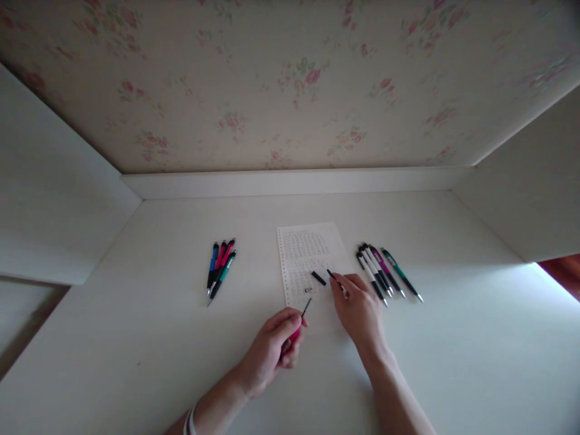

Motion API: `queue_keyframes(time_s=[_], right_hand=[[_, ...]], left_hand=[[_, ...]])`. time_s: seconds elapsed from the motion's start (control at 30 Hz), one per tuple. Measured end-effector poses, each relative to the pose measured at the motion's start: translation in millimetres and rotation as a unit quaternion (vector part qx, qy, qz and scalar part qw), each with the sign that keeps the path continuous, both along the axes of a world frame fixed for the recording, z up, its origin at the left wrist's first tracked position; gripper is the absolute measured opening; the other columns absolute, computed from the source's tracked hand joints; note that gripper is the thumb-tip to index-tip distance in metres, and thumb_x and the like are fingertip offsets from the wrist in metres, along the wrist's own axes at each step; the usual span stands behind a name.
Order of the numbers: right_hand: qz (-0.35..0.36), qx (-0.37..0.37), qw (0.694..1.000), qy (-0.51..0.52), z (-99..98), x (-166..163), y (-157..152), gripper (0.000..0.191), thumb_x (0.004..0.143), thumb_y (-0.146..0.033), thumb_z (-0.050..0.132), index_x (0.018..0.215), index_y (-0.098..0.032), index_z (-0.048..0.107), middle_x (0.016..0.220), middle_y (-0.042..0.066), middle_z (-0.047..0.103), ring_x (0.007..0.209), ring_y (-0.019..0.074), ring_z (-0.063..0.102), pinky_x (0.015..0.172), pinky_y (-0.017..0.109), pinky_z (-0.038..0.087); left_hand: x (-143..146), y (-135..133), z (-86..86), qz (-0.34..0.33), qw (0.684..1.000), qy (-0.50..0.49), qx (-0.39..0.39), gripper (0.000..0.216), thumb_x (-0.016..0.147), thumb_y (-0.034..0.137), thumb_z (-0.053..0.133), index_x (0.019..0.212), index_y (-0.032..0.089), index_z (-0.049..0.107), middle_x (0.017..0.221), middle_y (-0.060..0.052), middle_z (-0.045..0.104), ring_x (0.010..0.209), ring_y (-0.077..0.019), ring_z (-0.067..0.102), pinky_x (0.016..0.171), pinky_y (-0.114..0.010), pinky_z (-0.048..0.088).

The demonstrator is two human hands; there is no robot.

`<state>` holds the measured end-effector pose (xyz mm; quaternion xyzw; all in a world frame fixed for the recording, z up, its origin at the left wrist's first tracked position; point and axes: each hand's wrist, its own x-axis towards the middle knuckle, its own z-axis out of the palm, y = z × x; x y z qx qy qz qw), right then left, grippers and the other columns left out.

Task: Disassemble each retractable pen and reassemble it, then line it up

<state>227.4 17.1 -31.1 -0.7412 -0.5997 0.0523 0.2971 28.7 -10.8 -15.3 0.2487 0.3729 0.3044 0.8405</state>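
My left hand [276, 347] is closed around a red pen body [295, 332] whose thin dark tip points up toward a sheet of paper [308, 254]. Over the sheet's lower right part, my right hand [357, 305] pinches a small black pen part [333, 277]. A short black piece [318, 278] and a tiny metal piece [309, 290] lie on the paper between the hands.
A group of several pens [221, 269] in blue, red and green lies left of the paper. Another row of several pens [385, 275] lies right of it. The white desk [136, 338] has raised side panels and a floral wall behind.
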Motion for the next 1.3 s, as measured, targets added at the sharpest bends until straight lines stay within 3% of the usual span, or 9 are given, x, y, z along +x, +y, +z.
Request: queue_keyframes(time_s=[0.27, 0.4, 0.53, 0.63, 0.9, 1.0, 1.07, 1.17, 1.3], right_hand=[[0.026, -0.031, 0.999, 0.024, -2.6, 1.4, 1.9, 0.030, 0.095, -0.039, 0.051, 0.102, -0.023, 0.076, 0.096, 0.005, 0.072, 0.081, 0.0214, 0.069, 0.070, 0.031, 0.049], [0.015, 0.035, 0.983, 0.179, 5.2, -5.9, -1.1, 0.028, 0.093, -0.041, 0.055, 0.097, -0.022, 0.074, 0.091, 0.006, 0.073, 0.074, 0.0187, 0.067, 0.069, 0.031, 0.050], [0.077, -0.020, 0.881, 0.466, 12.6, -27.1, -11.3, 0.029, 0.087, -0.042, 0.065, 0.108, -0.023, 0.068, 0.088, 0.005, 0.076, 0.075, 0.0181, 0.069, 0.072, 0.032, 0.055], [0.145, -0.068, 0.803, 0.574, 15.3, -42.7, -17.1, 0.035, 0.083, -0.037, 0.072, 0.114, -0.023, 0.063, 0.091, 0.005, 0.077, 0.074, 0.0167, 0.070, 0.076, 0.033, 0.056], [0.045, -0.022, 0.742, 0.669, 15.4, -42.3, -9.4, 0.035, 0.075, -0.032, 0.081, 0.103, -0.023, 0.064, 0.085, 0.004, 0.078, 0.075, 0.0157, 0.071, 0.075, 0.030, 0.057], [-0.007, 0.041, 0.762, 0.646, 13.0, -33.1, -5.7, 0.026, 0.076, -0.035, 0.079, 0.095, -0.023, 0.067, 0.087, 0.003, 0.078, 0.072, 0.0149, 0.070, 0.074, 0.031, 0.057], [-0.025, 0.056, 0.824, 0.564, 11.3, -28.0, -4.8, 0.021, 0.078, -0.036, 0.076, 0.093, -0.022, 0.070, 0.086, 0.004, 0.077, 0.072, 0.0160, 0.069, 0.073, 0.031, 0.056], [0.017, 0.068, 0.928, 0.366, 8.5, -24.5, -4.6, 0.016, 0.083, -0.035, 0.071, 0.090, -0.021, 0.074, 0.087, 0.006, 0.075, 0.073, 0.0174, 0.067, 0.070, 0.031, 0.055], [0.099, 0.082, 0.980, 0.153, 1.2, -25.2, -4.5, 0.018, 0.092, -0.030, 0.059, 0.092, -0.023, 0.076, 0.091, 0.006, 0.074, 0.074, 0.0177, 0.067, 0.069, 0.031, 0.054]], left_hand=[[-0.2, 1.1, 3.5, -0.001, 1.000, -0.004, -0.008, 0.026, 0.088, 0.041, 0.061, 0.088, 0.016, 0.058, 0.061, 0.006, 0.045, 0.043, -0.0031, 0.030, 0.044, -0.021, 0.018], [0.2, 2.3, 3.1, 0.004, 1.000, 0.001, -0.012, 0.026, 0.087, 0.042, 0.061, 0.088, 0.016, 0.058, 0.060, 0.006, 0.045, 0.043, -0.0031, 0.030, 0.044, -0.020, 0.017], [2.6, 2.9, 1.9, 0.012, 1.000, 0.017, -0.006, 0.026, 0.089, 0.042, 0.058, 0.088, 0.017, 0.057, 0.059, 0.007, 0.045, 0.040, -0.0032, 0.031, 0.042, -0.020, 0.015], [4.2, 2.8, 1.1, 0.021, 1.000, 0.023, -0.001, 0.026, 0.089, 0.043, 0.057, 0.087, 0.017, 0.056, 0.057, 0.007, 0.045, 0.038, -0.0031, 0.031, 0.040, -0.020, 0.014], [3.4, 3.8, 1.2, 0.011, 0.999, 0.037, 0.011, 0.022, 0.091, 0.038, 0.054, 0.086, 0.016, 0.057, 0.057, 0.006, 0.045, 0.039, -0.0031, 0.032, 0.040, -0.020, 0.017], [2.4, 3.5, 1.3, 0.002, 1.000, 0.030, 0.002, 0.022, 0.091, 0.037, 0.054, 0.087, 0.016, 0.057, 0.058, 0.006, 0.046, 0.040, -0.0032, 0.032, 0.041, -0.020, 0.017], [1.8, 3.2, 1.1, 0.001, 1.000, 0.022, -0.005, 0.021, 0.090, 0.037, 0.055, 0.087, 0.016, 0.057, 0.058, 0.006, 0.046, 0.040, -0.0033, 0.031, 0.041, -0.020, 0.017], [1.2, 3.3, 0.7, 0.008, 1.000, 0.010, -0.009, 0.021, 0.089, 0.037, 0.056, 0.087, 0.016, 0.058, 0.059, 0.006, 0.046, 0.040, -0.0034, 0.031, 0.042, -0.020, 0.018], [1.0, 3.5, 0.5, 0.014, 1.000, 0.005, -0.016, 0.022, 0.089, 0.038, 0.058, 0.086, 0.016, 0.057, 0.060, 0.006, 0.046, 0.041, -0.0035, 0.031, 0.042, -0.020, 0.018]])
